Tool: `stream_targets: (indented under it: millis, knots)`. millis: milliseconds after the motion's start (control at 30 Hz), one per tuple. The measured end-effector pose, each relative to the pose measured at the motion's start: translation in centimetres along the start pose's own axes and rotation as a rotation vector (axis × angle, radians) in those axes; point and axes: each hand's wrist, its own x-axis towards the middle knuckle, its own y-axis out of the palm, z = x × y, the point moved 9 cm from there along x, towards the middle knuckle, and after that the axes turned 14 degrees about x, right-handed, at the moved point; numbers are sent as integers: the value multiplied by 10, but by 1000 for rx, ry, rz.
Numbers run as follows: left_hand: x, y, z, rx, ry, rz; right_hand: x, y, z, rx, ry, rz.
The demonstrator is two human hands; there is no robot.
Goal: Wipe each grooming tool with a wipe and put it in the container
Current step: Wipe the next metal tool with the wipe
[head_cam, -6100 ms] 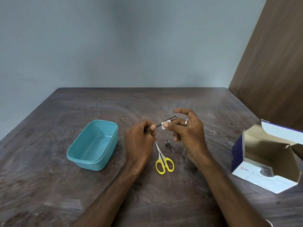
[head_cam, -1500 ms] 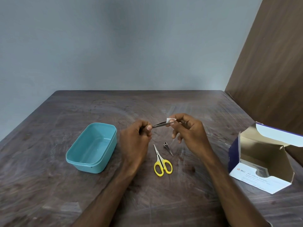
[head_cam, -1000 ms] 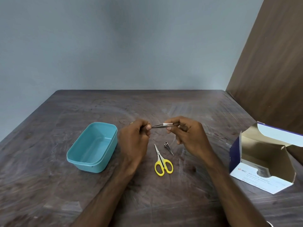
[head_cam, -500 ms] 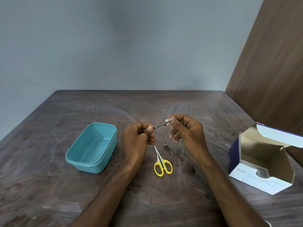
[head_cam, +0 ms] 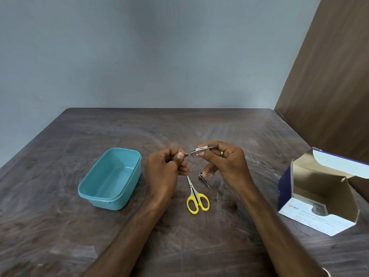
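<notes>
Wiping step is in hand, first tool by the look of it. Left to right:

- Teal container (head_cam: 109, 178) is sitting on the counter (head_cam: 60, 226), left of both hands, nothing visible inside it.
- Left hand (head_cam: 163, 172) is curling into a loose fist and pinching one end of the tweezers (head_cam: 191, 153) between thumb and fingers, holding them up off the counter.
- Tweezers are running roughly level, tilting slightly up toward the right.
- Wipe (head_cam: 200, 151) is sitting folded around the tweezers partway along; right hand (head_cam: 225, 162) is pinching it there with thumb and forefinger, other fingers hanging curled below.
- Yellow-handled scissors (head_cam: 196, 194) are lying on the counter just below the hands, blades pointing away, not wiped as far as I can judge.
- Small metal tool (head_cam: 204, 177), possibly a nail clipper, is lying just right of the scissor blades; too small to confirm.
- Open alcohol swab box (head_cam: 319, 198) is sitting at far right, well apart.

Judgement: early in the task, none binned yet. Next move is calling for the left hand carrying the tweezers left over the container rim and letting go, while the right is keeping the wipe for the scissors.
</notes>
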Motion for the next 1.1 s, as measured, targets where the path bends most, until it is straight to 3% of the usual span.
stream_targets:
  millis: [500,1100]
  knots:
    - [-2,-1,3,8,-16,-56,-4,10,-5,24,5,28]
    - [-6,1,1,-14,-3,-41,-6,13,-10,-208,-6,73]
